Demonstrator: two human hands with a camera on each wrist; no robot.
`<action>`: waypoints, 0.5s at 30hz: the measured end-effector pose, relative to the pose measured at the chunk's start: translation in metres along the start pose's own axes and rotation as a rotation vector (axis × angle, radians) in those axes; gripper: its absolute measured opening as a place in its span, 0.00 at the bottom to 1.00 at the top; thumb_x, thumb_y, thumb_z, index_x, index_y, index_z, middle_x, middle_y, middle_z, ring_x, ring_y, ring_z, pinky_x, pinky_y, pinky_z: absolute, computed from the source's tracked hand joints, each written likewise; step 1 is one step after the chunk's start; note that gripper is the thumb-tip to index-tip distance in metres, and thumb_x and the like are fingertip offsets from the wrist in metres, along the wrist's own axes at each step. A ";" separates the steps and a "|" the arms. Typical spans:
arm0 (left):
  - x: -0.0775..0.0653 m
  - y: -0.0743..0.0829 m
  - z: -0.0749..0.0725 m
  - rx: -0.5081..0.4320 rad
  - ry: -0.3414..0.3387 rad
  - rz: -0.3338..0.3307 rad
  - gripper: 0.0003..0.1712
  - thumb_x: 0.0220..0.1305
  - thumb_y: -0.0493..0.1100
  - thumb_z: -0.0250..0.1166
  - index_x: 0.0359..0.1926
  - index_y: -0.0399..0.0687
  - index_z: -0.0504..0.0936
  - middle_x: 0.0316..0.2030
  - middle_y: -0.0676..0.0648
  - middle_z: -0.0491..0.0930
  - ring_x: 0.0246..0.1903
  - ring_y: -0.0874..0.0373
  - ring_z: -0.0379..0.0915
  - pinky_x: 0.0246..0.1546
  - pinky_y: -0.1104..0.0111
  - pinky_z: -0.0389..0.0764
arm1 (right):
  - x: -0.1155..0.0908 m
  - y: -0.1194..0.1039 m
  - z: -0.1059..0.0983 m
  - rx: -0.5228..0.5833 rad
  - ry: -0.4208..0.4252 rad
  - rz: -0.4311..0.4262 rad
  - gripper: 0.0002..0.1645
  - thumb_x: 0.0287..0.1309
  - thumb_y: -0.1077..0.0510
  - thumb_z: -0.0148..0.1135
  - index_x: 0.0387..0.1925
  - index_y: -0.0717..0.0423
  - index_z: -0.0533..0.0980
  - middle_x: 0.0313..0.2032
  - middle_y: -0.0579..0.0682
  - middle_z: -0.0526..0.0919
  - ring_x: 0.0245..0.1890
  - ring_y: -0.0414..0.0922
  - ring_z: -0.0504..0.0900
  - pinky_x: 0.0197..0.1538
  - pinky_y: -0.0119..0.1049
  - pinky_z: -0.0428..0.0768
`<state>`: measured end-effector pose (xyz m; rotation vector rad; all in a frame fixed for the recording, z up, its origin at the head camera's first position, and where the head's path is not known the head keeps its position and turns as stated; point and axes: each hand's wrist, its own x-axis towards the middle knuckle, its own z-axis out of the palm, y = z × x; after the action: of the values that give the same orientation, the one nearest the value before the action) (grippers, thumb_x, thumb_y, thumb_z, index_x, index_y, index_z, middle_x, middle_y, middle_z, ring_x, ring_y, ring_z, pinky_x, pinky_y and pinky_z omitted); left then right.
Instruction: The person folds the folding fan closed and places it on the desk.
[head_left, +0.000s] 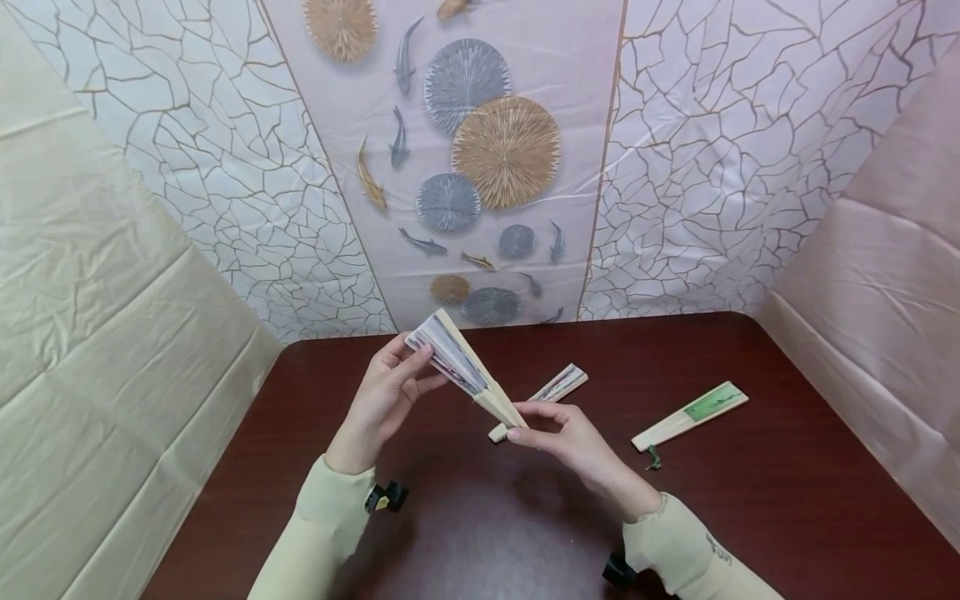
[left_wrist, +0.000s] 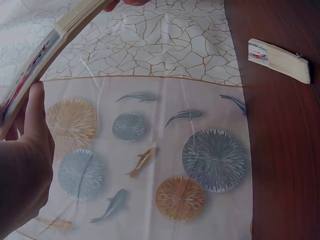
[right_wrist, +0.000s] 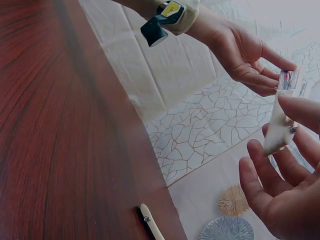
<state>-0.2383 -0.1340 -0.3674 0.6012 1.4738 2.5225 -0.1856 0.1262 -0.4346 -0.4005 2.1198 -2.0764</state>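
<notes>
A partly spread folding fan [head_left: 465,362], with pale ribs and a printed grey-white leaf, is held above the table between both hands. At its wide upper end, my left hand [head_left: 382,396] grips the leaf between thumb and fingers. My right hand [head_left: 573,442] pinches the narrow rivet end of the ribs. The left wrist view shows the fan's edge [left_wrist: 37,70] with red and dark print, the left thumb against it. In the right wrist view the right fingers [right_wrist: 277,175] are spread around the fan's base [right_wrist: 279,130].
Behind the held fan, a second closed fan [head_left: 561,383] with a printed leaf lies on the dark red table [head_left: 450,533]. Further right lies a closed green-leaf fan [head_left: 690,417] with a green tassel [head_left: 653,457]. A patterned cloth backdrop [head_left: 660,208] rises behind the table.
</notes>
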 end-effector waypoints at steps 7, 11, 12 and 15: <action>-0.002 0.000 -0.004 -0.017 0.031 -0.013 0.14 0.75 0.29 0.53 0.45 0.48 0.82 0.38 0.49 0.83 0.40 0.59 0.83 0.44 0.62 0.86 | -0.001 0.001 0.000 -0.020 0.015 -0.042 0.25 0.60 0.60 0.71 0.59 0.63 0.80 0.55 0.59 0.82 0.47 0.42 0.84 0.49 0.34 0.82; -0.005 0.001 -0.006 -0.019 0.029 -0.020 0.13 0.75 0.29 0.53 0.49 0.47 0.80 0.39 0.48 0.82 0.41 0.59 0.83 0.44 0.62 0.86 | -0.001 0.001 0.000 0.019 -0.003 -0.047 0.26 0.61 0.61 0.70 0.60 0.65 0.78 0.57 0.62 0.80 0.41 0.43 0.87 0.49 0.35 0.84; -0.005 0.001 -0.006 -0.021 0.027 -0.019 0.13 0.75 0.29 0.53 0.49 0.47 0.80 0.39 0.48 0.82 0.41 0.58 0.83 0.44 0.62 0.86 | -0.001 0.002 0.000 0.025 -0.005 -0.046 0.26 0.61 0.61 0.70 0.60 0.65 0.78 0.57 0.63 0.80 0.41 0.43 0.87 0.49 0.35 0.84; -0.007 0.002 -0.008 -0.021 0.013 -0.018 0.13 0.75 0.30 0.53 0.53 0.46 0.79 0.41 0.48 0.82 0.43 0.58 0.82 0.45 0.62 0.86 | -0.002 0.002 0.001 0.032 -0.013 -0.049 0.26 0.61 0.61 0.70 0.60 0.66 0.78 0.56 0.63 0.81 0.41 0.43 0.87 0.49 0.36 0.84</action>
<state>-0.2356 -0.1438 -0.3712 0.5664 1.4484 2.5302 -0.1840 0.1258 -0.4365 -0.4652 2.0879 -2.1253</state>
